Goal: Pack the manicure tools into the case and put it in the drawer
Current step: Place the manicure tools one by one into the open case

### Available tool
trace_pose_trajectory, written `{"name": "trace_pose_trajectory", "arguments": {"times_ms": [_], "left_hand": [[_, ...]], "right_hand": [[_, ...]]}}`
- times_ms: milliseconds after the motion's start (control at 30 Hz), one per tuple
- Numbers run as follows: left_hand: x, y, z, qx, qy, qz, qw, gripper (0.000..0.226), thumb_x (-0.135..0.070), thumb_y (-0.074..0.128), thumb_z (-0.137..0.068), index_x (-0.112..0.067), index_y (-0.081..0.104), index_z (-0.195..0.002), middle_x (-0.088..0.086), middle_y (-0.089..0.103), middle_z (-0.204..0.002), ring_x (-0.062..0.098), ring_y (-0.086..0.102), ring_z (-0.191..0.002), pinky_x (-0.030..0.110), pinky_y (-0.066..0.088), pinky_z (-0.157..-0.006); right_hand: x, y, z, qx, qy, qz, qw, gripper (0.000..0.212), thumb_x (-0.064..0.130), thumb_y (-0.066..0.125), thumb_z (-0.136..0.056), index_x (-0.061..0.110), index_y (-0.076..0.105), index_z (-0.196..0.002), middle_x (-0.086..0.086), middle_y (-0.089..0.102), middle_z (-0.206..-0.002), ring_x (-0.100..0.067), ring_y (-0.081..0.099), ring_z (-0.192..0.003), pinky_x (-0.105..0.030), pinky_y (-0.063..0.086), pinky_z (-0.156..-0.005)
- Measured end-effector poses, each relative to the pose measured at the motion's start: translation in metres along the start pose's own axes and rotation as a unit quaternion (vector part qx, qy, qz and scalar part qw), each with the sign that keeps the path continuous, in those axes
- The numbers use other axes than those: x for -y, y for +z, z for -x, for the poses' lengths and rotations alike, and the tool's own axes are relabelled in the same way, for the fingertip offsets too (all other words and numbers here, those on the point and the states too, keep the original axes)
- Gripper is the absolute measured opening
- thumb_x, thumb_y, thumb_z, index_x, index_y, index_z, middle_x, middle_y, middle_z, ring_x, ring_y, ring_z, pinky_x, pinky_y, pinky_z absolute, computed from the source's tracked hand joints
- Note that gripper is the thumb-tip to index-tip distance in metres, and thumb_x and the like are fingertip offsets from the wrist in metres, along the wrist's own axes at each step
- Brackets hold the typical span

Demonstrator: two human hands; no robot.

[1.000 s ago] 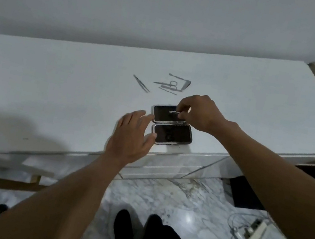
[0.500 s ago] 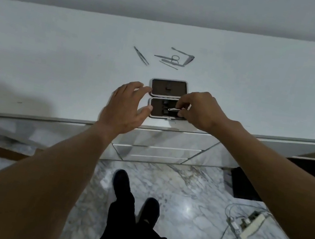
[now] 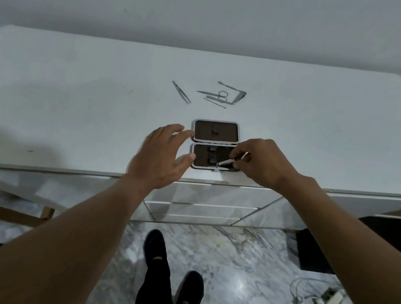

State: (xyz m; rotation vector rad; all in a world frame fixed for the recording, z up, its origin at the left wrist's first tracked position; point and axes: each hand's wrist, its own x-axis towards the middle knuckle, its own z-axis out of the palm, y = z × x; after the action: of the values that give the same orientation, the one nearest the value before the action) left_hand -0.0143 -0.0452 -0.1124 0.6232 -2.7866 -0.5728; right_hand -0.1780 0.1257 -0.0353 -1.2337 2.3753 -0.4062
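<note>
Still pinching the metal tool over the case, the right hand has tilted it; left hand stays spread.

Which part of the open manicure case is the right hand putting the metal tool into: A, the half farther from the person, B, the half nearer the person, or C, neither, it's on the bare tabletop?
B: the right hand holds the metal tool over the near half of the manicure case.

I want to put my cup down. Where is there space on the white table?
Bare room: the white tabletop left of the steel tweezers, and right of the scissors cluster. Crowded: the middle, around the open black case, left hand and right hand.
</note>
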Motion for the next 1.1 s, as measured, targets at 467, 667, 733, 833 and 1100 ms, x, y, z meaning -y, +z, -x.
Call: {"name": "trace_pose_trajectory", "arguments": {"times_ms": [467,667,733,833,1100], "left_hand": [[0.002,0.002,0.0,-0.002,0.0,-0.01,1.0,0.054,-0.049,0.045,-0.089,-0.022,0.049,-0.135,0.006,0.05,-0.138,0.025,0.045,-0.128,0.042,0.038,-0.107],[0.002,0.002,0.0,-0.001,-0.001,-0.007,1.0,0.055,-0.05,0.043,-0.089,-0.023,0.048,-0.136,0.005,0.048,-0.14,0.024,0.042,-0.13,0.042,0.035,-0.108],[0.002,0.002,0.0,-0.001,-0.002,-0.007,1.0,0.054,-0.05,0.044,-0.089,-0.024,0.048,-0.136,0.004,0.048,-0.141,0.023,0.042,-0.131,0.041,0.034,-0.108],[0.001,0.003,0.0,-0.003,-0.003,-0.007,1.0,0.053,-0.049,0.045,-0.089,-0.025,0.048,-0.136,0.004,0.047,-0.141,0.023,0.041,-0.131,0.042,0.034,-0.108],[0.002,0.003,0.0,-0.004,-0.003,-0.006,1.0,0.053,-0.049,0.045,-0.088,-0.025,0.047,-0.135,0.004,0.048,-0.139,0.024,0.042,-0.13,0.042,0.035,-0.107]], "right_hand": [[0.004,0.006,-0.007,-0.003,-0.013,-0.004,1.0,0.022,0.014,0.07,-0.084,0.015,0.076,-0.105,-0.006,0.075,-0.101,-0.022,0.067,-0.09,-0.024,0.046,-0.077],[0.009,0.011,-0.011,0.002,-0.039,0.0,0.999,0.021,0.011,0.066,-0.084,0.013,0.076,-0.103,-0.006,0.075,-0.1,-0.024,0.067,-0.091,-0.027,0.049,-0.078],[0.01,0.011,-0.013,0.0,-0.038,-0.015,0.999,0.017,0.011,0.069,-0.083,0.012,0.076,-0.099,-0.006,0.075,-0.096,-0.023,0.068,-0.088,-0.028,0.051,-0.078],[0.011,0.011,-0.016,0.005,-0.032,-0.024,0.999,0.016,0.013,0.074,-0.081,0.013,0.076,-0.097,-0.007,0.076,-0.094,-0.023,0.068,-0.087,-0.03,0.053,-0.079],[0.009,0.013,-0.02,0.02,-0.024,-0.033,0.999,0.014,0.017,0.076,-0.079,0.015,0.077,-0.093,-0.006,0.075,-0.093,-0.023,0.067,-0.087,-0.032,0.053,-0.078]]}}
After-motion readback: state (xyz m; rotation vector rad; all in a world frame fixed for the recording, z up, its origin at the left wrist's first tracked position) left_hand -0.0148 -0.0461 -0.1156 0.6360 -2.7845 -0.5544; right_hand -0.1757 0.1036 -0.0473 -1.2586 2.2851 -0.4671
